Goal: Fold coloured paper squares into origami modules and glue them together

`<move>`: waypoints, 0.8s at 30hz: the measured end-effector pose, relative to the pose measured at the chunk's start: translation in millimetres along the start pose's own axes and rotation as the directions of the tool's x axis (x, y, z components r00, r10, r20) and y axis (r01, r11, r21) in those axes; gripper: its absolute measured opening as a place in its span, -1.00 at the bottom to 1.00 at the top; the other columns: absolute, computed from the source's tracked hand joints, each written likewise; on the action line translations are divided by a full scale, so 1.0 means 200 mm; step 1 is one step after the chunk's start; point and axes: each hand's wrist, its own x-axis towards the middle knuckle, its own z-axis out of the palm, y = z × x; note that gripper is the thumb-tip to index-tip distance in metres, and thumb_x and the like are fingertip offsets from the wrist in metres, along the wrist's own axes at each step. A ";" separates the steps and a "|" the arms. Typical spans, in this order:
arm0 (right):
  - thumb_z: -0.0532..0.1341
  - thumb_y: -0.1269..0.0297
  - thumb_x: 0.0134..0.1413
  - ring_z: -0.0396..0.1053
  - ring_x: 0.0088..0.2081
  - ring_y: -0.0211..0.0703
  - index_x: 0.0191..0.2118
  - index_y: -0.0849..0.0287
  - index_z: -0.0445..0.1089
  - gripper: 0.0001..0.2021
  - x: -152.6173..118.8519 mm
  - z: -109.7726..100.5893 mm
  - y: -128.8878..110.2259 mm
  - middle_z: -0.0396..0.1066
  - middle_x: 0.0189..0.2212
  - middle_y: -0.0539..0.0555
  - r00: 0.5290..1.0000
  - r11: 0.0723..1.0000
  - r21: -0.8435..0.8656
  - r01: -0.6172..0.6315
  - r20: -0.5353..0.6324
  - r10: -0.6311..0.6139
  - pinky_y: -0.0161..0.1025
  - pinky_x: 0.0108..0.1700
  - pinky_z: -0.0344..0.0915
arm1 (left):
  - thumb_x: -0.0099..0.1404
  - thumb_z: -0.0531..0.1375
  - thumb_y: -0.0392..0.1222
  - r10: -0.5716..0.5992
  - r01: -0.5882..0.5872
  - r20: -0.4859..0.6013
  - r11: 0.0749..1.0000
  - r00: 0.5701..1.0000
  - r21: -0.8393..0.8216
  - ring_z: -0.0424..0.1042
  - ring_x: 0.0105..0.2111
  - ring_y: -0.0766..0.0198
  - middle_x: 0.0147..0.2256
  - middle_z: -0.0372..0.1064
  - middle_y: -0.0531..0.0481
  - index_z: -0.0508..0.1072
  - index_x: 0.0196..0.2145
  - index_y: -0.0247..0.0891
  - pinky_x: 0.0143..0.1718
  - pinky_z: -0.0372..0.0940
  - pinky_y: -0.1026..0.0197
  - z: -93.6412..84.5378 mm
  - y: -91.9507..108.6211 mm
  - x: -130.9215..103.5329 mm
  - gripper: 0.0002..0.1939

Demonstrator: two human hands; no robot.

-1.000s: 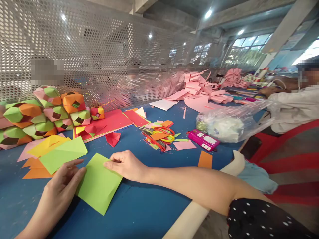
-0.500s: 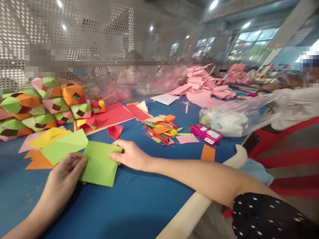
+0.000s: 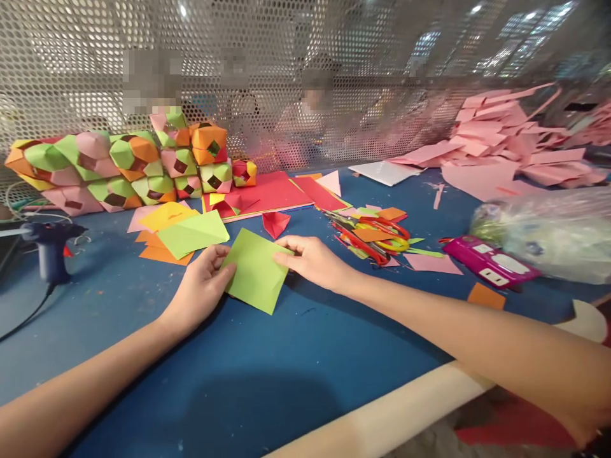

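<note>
As two bare hands steady a square of green paper (image 3: 252, 275) above a blue tabletop (image 3: 258, 388), the left hand (image 3: 204, 280) pinches its left side between thumb and fingers and the right hand (image 3: 311, 259) grips the upper right corner the same way. The sheet is tilted, one corner pointing toward the near edge of the table; whether it touches the surface cannot be told. Just beyond the left hand, a lighter green sheet (image 3: 196, 234) overlaps yellow paper (image 3: 165, 216) and orange pieces (image 3: 165, 253). A folded red piece (image 3: 275, 224) sits just behind the square, near a stack of red sheets (image 3: 270, 189). To the right, scissors (image 3: 401, 244) with yellow handles lie among colored scraps, with a magenta device (image 3: 491, 261) beside a clear plastic bag (image 3: 568, 235). At far left stands a dark blue glue gun (image 3: 50, 253). Multicolored folded paper blocks (image 3: 136, 158) are piled along a perforated screen (image 3: 272, 38), and pink paper strips (image 3: 496, 130) are heaped at back right.
</note>
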 end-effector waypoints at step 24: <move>0.07 0.49 0.10 0.32 -0.27 -0.21 -0.39 0.17 0.30 -0.87 -0.14 -0.03 -0.01 0.39 -0.37 0.06 0.776 0.668 -0.395 0.630 0.312 -0.548 -0.21 -0.19 0.26 | 0.20 0.06 -0.31 0.096 -0.236 0.305 0.854 0.947 0.464 0.34 -0.29 0.31 -0.28 0.36 0.04 0.34 -0.09 -0.18 -0.23 0.27 0.25 0.00 0.01 -0.01 -0.70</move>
